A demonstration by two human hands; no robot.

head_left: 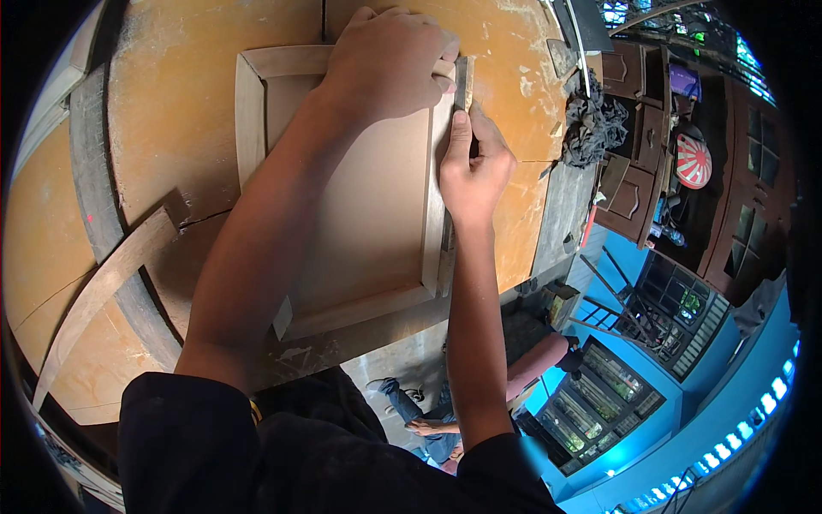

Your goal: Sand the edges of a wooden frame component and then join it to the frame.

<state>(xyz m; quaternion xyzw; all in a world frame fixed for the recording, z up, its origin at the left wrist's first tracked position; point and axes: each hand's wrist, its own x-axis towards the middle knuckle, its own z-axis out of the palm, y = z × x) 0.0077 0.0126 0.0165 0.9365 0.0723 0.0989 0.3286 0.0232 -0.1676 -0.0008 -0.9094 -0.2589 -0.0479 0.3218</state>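
A framed wooden panel (pixel 368 206), pale wood rails around a smooth flat center, lies on the worn yellow-brown worktop (pixel 175 103). Over the panel's far right corner, my left hand (pixel 390 64) is closed with its fingers curled down; whatever they grip is hidden, and the thumb side meets the frame. My right hand (pixel 475 167) is closed at the panel's right edge, its thumb laid along a narrow dark-faced strip (pixel 465 81) that stands against the frame beside my left hand. My left forearm covers part of the panel's left side.
A curved wooden piece (pixel 103 283) lies to the left, across a dark beam (pixel 90 154). Crumpled black cloth (pixel 592 124) sits by the worktop's right edge. Beyond are brown cabinets (pixel 634 201), metal-framed chairs (pixel 629 308), a blue wall (pixel 625 257) and another person (pixel 437 424) low down.
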